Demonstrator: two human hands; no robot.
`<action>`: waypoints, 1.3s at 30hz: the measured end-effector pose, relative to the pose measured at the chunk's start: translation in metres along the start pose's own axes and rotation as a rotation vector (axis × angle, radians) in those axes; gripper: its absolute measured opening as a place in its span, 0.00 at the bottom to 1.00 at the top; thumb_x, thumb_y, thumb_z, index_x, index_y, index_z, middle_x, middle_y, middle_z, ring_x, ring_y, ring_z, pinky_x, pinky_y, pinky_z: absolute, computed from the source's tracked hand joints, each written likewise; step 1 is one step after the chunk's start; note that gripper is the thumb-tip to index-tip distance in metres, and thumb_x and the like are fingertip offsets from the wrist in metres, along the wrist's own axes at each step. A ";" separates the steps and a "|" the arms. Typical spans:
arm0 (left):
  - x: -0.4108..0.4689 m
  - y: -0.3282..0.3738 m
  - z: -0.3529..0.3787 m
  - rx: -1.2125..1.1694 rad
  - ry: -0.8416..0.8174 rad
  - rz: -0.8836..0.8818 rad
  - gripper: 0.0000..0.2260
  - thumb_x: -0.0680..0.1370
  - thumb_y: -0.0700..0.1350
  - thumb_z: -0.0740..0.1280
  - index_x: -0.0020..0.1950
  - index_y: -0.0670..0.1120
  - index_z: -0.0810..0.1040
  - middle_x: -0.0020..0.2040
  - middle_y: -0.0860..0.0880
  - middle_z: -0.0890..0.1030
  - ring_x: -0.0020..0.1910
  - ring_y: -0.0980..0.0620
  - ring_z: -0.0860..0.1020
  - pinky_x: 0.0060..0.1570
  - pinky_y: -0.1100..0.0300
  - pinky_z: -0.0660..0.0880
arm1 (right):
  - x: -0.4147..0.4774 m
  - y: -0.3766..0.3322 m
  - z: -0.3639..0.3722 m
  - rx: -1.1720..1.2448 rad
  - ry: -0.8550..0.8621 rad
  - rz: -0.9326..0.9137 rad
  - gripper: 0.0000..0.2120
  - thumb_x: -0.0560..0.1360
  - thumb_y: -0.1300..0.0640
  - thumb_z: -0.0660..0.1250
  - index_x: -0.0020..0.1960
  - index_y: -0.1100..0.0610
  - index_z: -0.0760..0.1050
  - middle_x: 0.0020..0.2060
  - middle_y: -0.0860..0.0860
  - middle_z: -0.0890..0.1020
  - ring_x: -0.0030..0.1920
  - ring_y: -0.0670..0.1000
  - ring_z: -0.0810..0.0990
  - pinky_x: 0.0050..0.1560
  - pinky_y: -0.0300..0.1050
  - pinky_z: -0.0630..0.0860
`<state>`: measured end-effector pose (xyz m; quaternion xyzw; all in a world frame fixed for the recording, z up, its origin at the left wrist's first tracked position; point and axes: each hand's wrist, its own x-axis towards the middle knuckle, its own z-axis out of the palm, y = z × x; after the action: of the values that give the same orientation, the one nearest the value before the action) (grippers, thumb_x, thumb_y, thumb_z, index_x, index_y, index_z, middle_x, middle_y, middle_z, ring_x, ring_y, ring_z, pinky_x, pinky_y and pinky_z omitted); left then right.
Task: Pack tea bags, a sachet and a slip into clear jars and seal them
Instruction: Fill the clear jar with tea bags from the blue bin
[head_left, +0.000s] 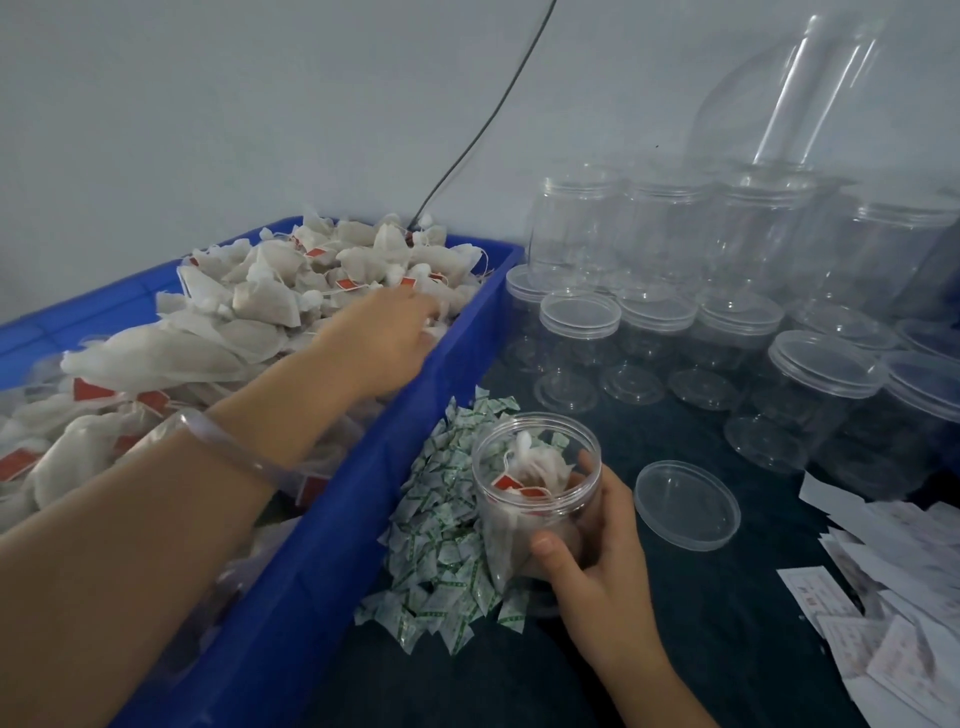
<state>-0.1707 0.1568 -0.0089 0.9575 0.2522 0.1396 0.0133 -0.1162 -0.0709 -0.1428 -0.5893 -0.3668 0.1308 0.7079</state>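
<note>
Now, right hand (597, 566) grips the open jar (501, 519) of tea bags (530, 462). Left hand (384, 348) reaches into the blue crate (332, 545); grip unclear.

A blue plastic crate (332, 571) fills the left side of the tabletop (675, 623), which is covered in a dark, blue-green cloth. Its long wall runs from the near edge toward the far edge. A pale grey wall (208, 104) rises behind the tabletop. A thin black cable (483, 140) slants down this wall to the crate's far corner. A large clear bottle (795, 93) stands at the far right, close to the wall.
</note>
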 end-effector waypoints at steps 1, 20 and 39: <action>0.001 -0.013 0.006 0.100 -0.070 -0.058 0.15 0.78 0.41 0.62 0.65 0.44 0.73 0.62 0.45 0.76 0.60 0.45 0.74 0.60 0.49 0.72 | 0.000 0.000 0.000 -0.003 -0.002 -0.002 0.33 0.63 0.47 0.71 0.66 0.45 0.66 0.60 0.32 0.77 0.61 0.38 0.76 0.55 0.28 0.72; 0.007 -0.019 0.012 -0.541 0.066 -0.185 0.18 0.76 0.40 0.65 0.65 0.53 0.74 0.48 0.51 0.78 0.40 0.52 0.76 0.37 0.63 0.72 | 0.000 -0.002 0.001 0.001 -0.007 0.016 0.33 0.63 0.47 0.72 0.67 0.45 0.66 0.61 0.34 0.77 0.62 0.40 0.76 0.55 0.29 0.72; -0.042 0.082 -0.012 -0.275 -0.343 0.495 0.07 0.74 0.45 0.69 0.52 0.51 0.81 0.44 0.57 0.80 0.43 0.60 0.75 0.45 0.67 0.70 | 0.000 -0.001 -0.001 -0.020 0.014 0.002 0.34 0.63 0.44 0.72 0.67 0.48 0.67 0.59 0.37 0.79 0.59 0.41 0.79 0.53 0.31 0.74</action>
<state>-0.1692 0.0640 -0.0005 0.9885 -0.0150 0.0082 0.1503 -0.1155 -0.0714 -0.1421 -0.5977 -0.3624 0.1238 0.7043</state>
